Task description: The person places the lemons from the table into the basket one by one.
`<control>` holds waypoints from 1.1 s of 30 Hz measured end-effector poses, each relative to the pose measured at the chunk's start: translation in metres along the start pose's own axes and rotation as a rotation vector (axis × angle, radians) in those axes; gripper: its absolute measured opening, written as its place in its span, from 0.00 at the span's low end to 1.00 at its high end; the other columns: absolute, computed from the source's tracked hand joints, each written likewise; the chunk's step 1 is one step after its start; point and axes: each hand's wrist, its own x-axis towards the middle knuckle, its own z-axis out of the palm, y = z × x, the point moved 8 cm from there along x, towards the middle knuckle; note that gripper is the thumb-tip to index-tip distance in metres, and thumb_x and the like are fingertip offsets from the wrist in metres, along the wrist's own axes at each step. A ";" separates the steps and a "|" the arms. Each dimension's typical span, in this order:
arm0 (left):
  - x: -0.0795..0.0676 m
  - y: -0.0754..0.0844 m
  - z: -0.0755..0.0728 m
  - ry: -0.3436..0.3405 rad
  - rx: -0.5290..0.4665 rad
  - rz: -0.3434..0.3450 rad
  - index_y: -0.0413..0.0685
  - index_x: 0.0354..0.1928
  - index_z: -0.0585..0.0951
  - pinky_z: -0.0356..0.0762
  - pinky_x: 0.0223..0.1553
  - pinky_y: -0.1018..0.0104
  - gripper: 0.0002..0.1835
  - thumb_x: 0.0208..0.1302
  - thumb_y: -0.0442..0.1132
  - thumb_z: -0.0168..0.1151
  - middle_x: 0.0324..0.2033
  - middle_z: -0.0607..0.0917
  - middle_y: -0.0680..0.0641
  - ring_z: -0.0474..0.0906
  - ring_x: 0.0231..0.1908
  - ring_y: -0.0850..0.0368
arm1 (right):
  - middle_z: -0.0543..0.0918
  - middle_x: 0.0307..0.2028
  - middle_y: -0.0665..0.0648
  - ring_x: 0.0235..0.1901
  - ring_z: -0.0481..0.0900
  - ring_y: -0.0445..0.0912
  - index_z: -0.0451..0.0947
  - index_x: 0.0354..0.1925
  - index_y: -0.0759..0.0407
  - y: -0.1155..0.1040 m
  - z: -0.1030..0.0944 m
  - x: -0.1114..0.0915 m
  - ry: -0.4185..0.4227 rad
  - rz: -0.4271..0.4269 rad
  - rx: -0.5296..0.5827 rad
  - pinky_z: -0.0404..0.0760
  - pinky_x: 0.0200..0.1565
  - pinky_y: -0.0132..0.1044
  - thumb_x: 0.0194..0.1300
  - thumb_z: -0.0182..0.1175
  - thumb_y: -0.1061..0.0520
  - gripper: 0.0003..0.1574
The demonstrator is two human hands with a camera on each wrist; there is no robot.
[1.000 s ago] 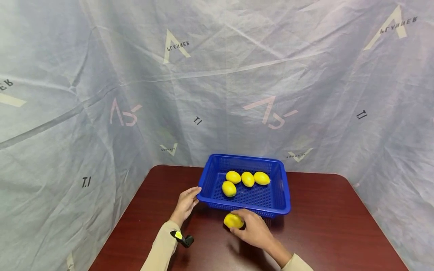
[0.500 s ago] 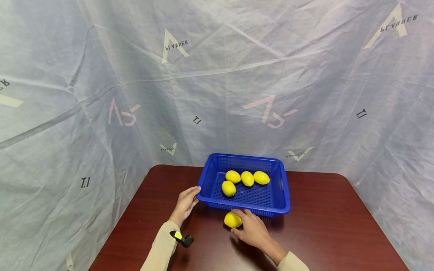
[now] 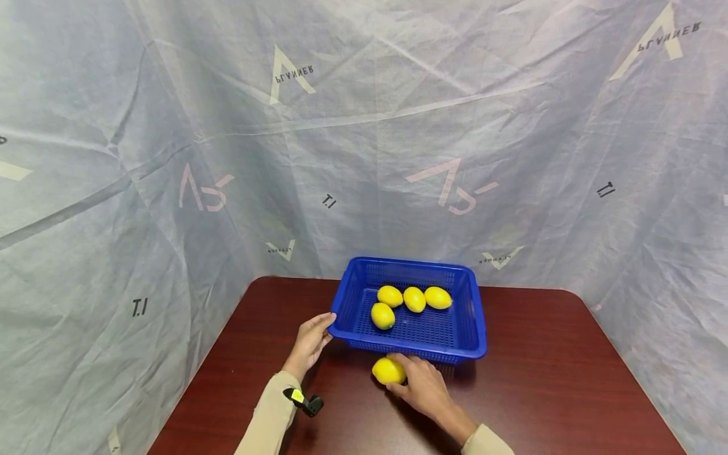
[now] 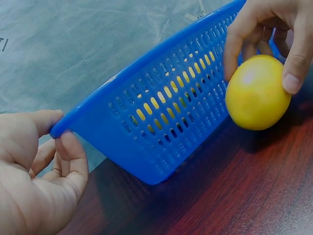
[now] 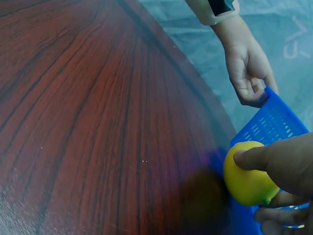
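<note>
My left hand (image 3: pixel 309 344) pinches the rim at the near left corner of a blue perforated plastic basket (image 3: pixel 472 316), thumb on top and fingers below, as the left wrist view shows. Inside the basket lie several yellow lemons (image 3: pixel 414 299). In front of its near wall, my right hand (image 3: pixel 422 384) holds another lemon (image 3: pixel 388 371) between thumb and fingers. Seen from the left wrist, this lemon (image 4: pixel 258 93) is close over the table. In the right wrist view the thumb (image 5: pixel 252 159) presses on the lemon's side, and the other fingers curl beneath it.
The basket stands on a dark red wooden table (image 3: pixel 540 379) with rounded far corners. A grey printed sheet (image 3: pixel 364 158) hangs behind and along both sides of the table. A small black device (image 3: pixel 307 402) is strapped at the left wrist.
The right hand's fingers have shifted on the lemon, loosening and closing on it again, and the lemon has turned slightly. The left hand stays on the basket rim.
</note>
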 end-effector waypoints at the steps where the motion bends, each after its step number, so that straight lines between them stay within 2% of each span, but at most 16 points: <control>1: 0.000 0.000 0.000 -0.001 0.002 0.000 0.29 0.59 0.79 0.77 0.36 0.72 0.22 0.72 0.39 0.65 0.35 0.83 0.54 0.76 0.31 0.65 | 0.86 0.39 0.52 0.35 0.83 0.47 0.82 0.54 0.45 0.001 0.000 0.000 0.001 0.004 0.004 0.78 0.30 0.43 0.52 0.79 0.44 0.31; 12: -0.002 0.004 0.002 -0.025 -0.005 -0.002 0.27 0.62 0.75 0.77 0.37 0.72 0.24 0.73 0.39 0.64 0.38 0.84 0.52 0.77 0.32 0.66 | 0.85 0.37 0.47 0.33 0.80 0.41 0.83 0.52 0.43 0.002 -0.002 -0.003 0.008 -0.009 0.037 0.75 0.28 0.36 0.50 0.79 0.40 0.31; 19: -0.004 0.004 0.002 -0.022 0.005 -0.007 0.27 0.62 0.75 0.77 0.37 0.72 0.25 0.73 0.40 0.64 0.37 0.84 0.53 0.76 0.32 0.66 | 0.84 0.38 0.44 0.34 0.79 0.37 0.83 0.53 0.43 -0.001 -0.008 -0.006 -0.038 -0.011 0.070 0.76 0.31 0.35 0.52 0.77 0.38 0.31; 27: -0.001 0.004 0.001 -0.003 0.009 -0.017 0.28 0.61 0.77 0.77 0.38 0.73 0.24 0.72 0.39 0.65 0.37 0.82 0.54 0.75 0.32 0.66 | 0.86 0.46 0.41 0.41 0.80 0.37 0.84 0.54 0.43 -0.013 -0.032 -0.003 -0.050 -0.078 0.107 0.79 0.39 0.36 0.53 0.77 0.37 0.31; 33: -0.001 0.003 0.001 -0.011 0.000 -0.026 0.27 0.62 0.76 0.77 0.37 0.73 0.25 0.72 0.38 0.65 0.35 0.83 0.55 0.76 0.32 0.65 | 0.86 0.47 0.40 0.41 0.80 0.37 0.84 0.55 0.43 -0.023 -0.059 0.000 -0.051 -0.144 0.100 0.79 0.40 0.35 0.54 0.75 0.35 0.32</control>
